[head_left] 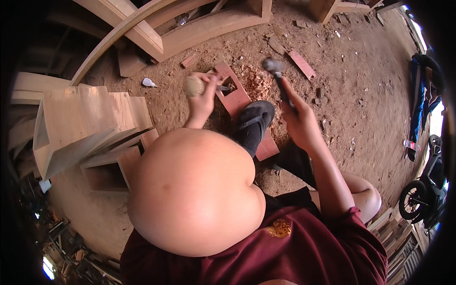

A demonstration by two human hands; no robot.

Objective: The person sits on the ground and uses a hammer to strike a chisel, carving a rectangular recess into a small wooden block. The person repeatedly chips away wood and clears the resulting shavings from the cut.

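Note:
My left hand (201, 105) is closed round a chisel with a pale round-topped handle (194, 85), its metal part at a rectangular cut-out in a reddish board (246, 100). My right hand (300, 118) grips a hammer (273, 67) by its dark handle, with the blurred head raised right of the chisel. My foot in a black sock and sandal (256, 116) rests on the board. A pile of wood shavings (263, 85) lies beside the board. My bent bare knee (194, 185) fills the lower middle of the view.
Pale wooden frames (209, 35) stand at the back, with wooden pieces (78, 116) stacked at left. A small white bottle (148, 82) and scrap boards (301, 64) lie on the dirt floor (356, 95). A parked two-wheeler (422, 190) and stacked planks (399, 237) are at right.

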